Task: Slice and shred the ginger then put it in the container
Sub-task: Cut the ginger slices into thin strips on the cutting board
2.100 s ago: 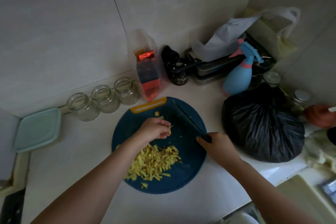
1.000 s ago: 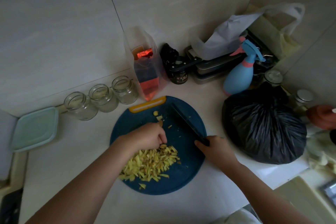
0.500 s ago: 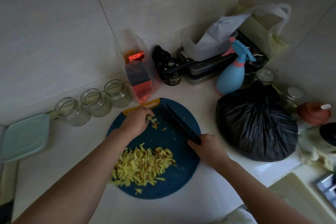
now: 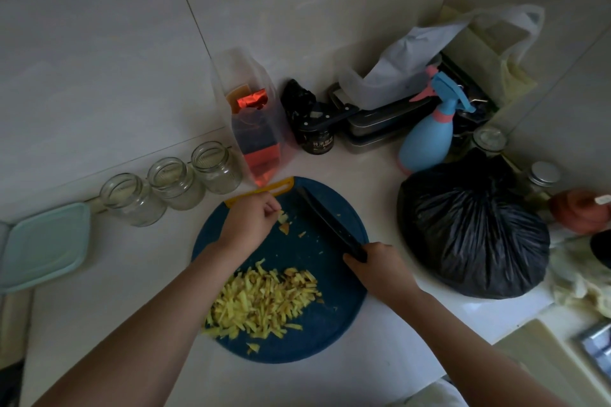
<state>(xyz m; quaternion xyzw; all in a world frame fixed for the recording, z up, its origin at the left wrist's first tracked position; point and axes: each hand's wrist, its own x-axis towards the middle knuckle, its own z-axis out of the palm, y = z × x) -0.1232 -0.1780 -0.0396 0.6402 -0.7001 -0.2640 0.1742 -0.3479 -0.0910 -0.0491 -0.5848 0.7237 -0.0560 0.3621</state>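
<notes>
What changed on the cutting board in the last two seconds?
The left hand moved from beside the shredded ginger pile to the stray ginger bits at the far edge of the cutting board; whether it pinches any is unclear. The right hand still grips the knife; the pile stayed.

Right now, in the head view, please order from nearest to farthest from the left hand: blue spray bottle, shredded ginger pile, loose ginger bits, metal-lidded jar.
1. Loose ginger bits, at the left hand's fingertips.
2. Shredded ginger pile, on the cutting board's near side.
3. Blue spray bottle, to the back right.
4. Metal-lidded jar, far right.
</notes>
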